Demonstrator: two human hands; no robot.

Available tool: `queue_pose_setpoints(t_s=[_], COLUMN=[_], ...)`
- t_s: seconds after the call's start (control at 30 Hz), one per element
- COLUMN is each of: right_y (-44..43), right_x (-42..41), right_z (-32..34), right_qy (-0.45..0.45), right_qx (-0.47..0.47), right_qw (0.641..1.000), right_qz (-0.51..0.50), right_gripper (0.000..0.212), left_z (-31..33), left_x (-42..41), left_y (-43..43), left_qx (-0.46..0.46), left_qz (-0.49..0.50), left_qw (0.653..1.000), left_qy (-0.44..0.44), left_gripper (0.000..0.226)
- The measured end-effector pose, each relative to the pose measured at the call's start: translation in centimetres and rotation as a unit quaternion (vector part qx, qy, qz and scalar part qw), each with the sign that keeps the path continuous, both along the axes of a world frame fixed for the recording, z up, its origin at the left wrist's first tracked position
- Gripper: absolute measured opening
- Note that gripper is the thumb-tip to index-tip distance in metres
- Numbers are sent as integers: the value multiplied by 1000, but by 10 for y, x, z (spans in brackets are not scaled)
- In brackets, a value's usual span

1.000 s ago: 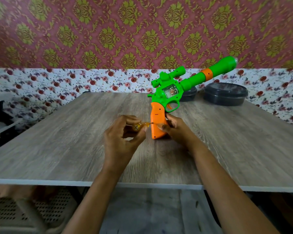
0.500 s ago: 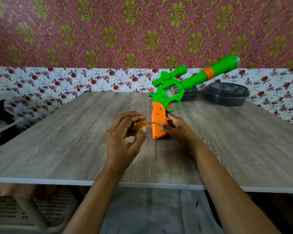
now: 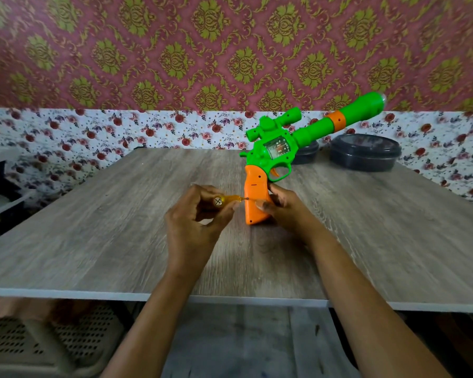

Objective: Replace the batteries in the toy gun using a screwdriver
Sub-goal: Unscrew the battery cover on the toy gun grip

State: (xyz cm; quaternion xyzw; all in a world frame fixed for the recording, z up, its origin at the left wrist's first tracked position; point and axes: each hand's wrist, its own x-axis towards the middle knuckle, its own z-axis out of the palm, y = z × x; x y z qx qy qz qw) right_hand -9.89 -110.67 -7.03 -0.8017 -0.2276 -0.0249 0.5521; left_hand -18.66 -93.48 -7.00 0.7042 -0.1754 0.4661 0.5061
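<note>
Both bare forearms reach forward, wrists close together. The left hand (image 3: 193,227) pinches the screwdriver (image 3: 228,199) in curled fingers; the right hand (image 3: 287,214) grips the toy gun (image 3: 254,186) by its handle.

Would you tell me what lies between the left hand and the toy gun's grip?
The yellow screwdriver, its shaft reaching the grip, in the head view.

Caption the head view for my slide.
Left hand holds a yellow screwdriver to the orange grip of the toy gun, which the right hand steadies on the table.
</note>
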Motion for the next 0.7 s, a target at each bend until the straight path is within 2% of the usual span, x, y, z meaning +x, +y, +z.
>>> queue_pose_setpoints(t_s=[0.37, 0.43, 0.5, 0.57, 0.6, 0.7], right_y=[1, 4, 7, 10, 11, 17], right_x=[-8, -10, -9, -4, -1, 13], right_z=[1, 2, 2, 3, 5, 11], right_qy=[-12, -14, -13, -16, -21, -62], right_qx=[23, 32, 33, 24, 19, -13], right_qw=[999, 999, 999, 1000, 1000, 997], right_qz=[19, 22, 17, 4, -4, -35], right_gripper=[46, 50, 51, 47, 43, 44], left_z=[7, 14, 25, 37, 40, 33], left_x=[3, 5, 12, 28, 39, 72], left_y=[7, 8, 6, 4, 4, 4], left_qx=[-181, -233, -319, -418, -443, -388], left_qz=[-16, -29, -35, -54, -66, -106], left_qw=[983, 972, 947, 905, 885, 827], left_qy=[-22, -18, 2, 62, 126, 392], left_gripper=[7, 4, 13, 18, 17, 21])
